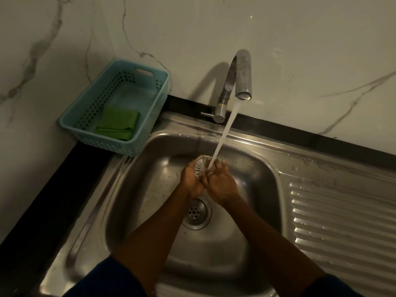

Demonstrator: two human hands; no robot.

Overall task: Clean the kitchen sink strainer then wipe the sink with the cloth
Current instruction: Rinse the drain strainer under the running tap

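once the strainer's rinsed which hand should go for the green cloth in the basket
Probably the left hand. The green cloth lies in the blue basket at the sink's left rear corner, on that hand's side. The right hand would have to cross over, so it could keep the strainer.

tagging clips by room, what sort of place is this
Most likely a home kitchen. A stainless steel sink with a ribbed draining board sits under a running tap against a marble-look wall, and a blue basket beside it holds a folded green cloth.
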